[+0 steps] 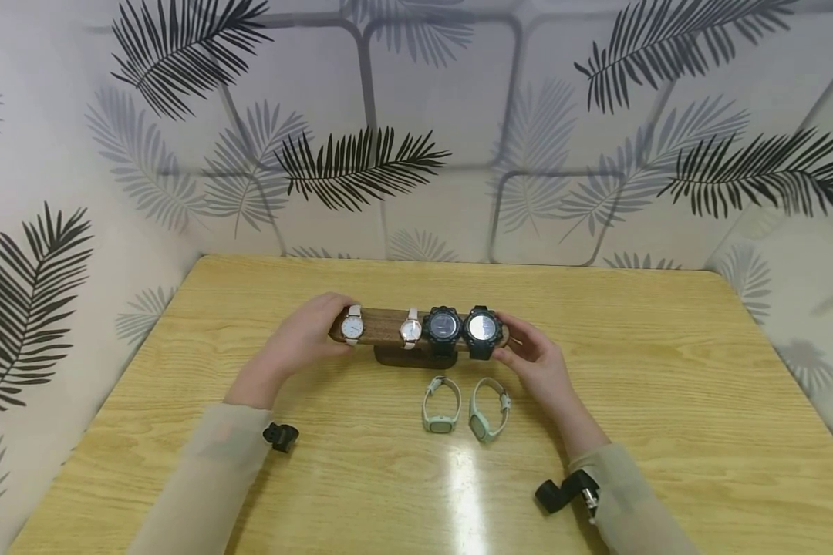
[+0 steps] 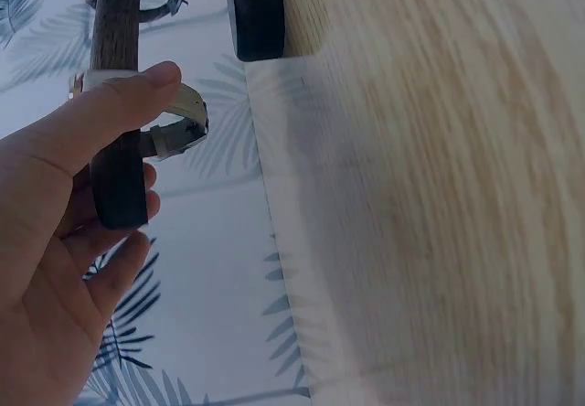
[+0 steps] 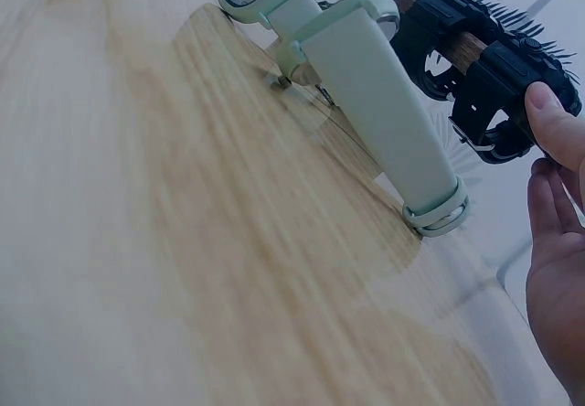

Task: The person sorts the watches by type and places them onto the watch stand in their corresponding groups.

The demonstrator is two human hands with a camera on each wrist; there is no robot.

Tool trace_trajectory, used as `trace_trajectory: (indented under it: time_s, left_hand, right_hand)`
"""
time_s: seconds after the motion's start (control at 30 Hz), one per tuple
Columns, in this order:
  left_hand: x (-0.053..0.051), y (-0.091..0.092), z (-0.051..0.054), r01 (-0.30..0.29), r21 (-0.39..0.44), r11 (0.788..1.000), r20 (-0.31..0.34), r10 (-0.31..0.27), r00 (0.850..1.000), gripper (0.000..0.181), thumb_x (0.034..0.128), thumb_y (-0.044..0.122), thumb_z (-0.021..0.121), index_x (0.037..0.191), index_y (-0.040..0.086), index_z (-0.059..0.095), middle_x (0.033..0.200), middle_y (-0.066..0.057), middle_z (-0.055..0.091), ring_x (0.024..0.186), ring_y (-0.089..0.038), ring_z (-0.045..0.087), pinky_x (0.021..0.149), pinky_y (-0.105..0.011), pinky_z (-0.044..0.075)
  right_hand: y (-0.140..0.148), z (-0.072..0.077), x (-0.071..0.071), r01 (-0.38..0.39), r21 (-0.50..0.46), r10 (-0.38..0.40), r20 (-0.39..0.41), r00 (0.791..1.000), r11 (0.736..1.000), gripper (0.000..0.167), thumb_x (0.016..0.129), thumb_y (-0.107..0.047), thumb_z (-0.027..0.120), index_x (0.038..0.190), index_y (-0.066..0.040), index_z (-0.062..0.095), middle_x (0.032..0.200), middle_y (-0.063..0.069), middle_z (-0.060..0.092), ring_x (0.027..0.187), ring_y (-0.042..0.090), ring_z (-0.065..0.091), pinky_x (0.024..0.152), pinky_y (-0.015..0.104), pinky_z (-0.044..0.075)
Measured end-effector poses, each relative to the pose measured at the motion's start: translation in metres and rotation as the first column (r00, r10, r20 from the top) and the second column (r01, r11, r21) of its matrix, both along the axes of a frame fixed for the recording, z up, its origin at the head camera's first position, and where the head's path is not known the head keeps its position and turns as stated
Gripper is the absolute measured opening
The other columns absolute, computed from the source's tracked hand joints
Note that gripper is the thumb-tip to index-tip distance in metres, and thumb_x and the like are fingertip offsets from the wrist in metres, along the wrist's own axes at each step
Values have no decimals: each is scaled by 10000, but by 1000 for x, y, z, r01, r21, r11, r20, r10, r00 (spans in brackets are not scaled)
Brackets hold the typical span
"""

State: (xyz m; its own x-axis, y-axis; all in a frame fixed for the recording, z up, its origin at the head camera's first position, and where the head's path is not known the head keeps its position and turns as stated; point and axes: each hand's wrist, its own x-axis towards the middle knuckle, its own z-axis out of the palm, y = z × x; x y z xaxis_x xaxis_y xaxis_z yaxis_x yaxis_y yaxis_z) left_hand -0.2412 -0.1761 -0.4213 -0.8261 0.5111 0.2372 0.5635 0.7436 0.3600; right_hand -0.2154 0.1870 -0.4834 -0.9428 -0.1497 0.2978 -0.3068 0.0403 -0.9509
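Observation:
A wooden watch stand (image 1: 382,327) with a horizontal bar and dark base carries a white-strapped watch (image 1: 352,327) at its left end. Further right on the bar sit another white watch (image 1: 411,330) and two bulky black watches, the inner one (image 1: 444,325) and the outer one (image 1: 482,328). My left hand (image 1: 305,331) grips the bar's left end; its thumb lies on the white strap in the left wrist view. With thumb and fingers, my right hand (image 1: 543,368) holds the outer black watch at the right end. Its thumb (image 3: 548,118) presses that watch's band.
Two mint-green watches stand on the wooden table (image 1: 305,478) in front of the stand: a left one (image 1: 440,424) and a right one (image 1: 481,425) near my right hand. A leaf-patterned wall covering (image 1: 430,100) rises behind the table's back edge.

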Motion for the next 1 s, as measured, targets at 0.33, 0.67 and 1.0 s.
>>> trace_trajectory:
  time_s: [0.33, 0.67, 1.0]
  left_hand:
    - [-1, 24, 4, -20, -248, 969, -204, -32, 978, 662, 697, 311, 853, 1212, 26, 551, 1123, -104, 594, 1052, -269, 540, 986, -396, 434]
    - [-2, 46, -1, -11, -261, 965, -239, -54, 970, 697, 704, 399, 838, 1218, 28, 549, 1148, -94, 591, 1080, -261, 535, 1047, -391, 382]
    - [0, 55, 0, 9, -229, 973, -210, -59, 976, 653, 719, 341, 842, 1217, 41, 544, 1169, -84, 587, 1091, -245, 538, 1023, -372, 407]
  right_hand:
    - [0, 0, -1, 6, 6, -6, 9, 1000, 1000, 540, 839, 2, 707, 1343, 4, 514, 1354, 167, 522, 1169, 122, 544, 1003, 257, 429]
    - [0, -2, -1, -10, -1, 10, 6, 1000, 1000, 539, 841, 15, 699, 1345, 9, 508, 1357, 181, 515, 1172, 129, 543, 1001, 257, 431]
    - [-1, -3, -1, -10, 0, 10, 4, 1000, 1000, 545, 843, -1, 703, 1351, -1, 507, 1360, 180, 513, 1170, 123, 546, 1001, 261, 432]
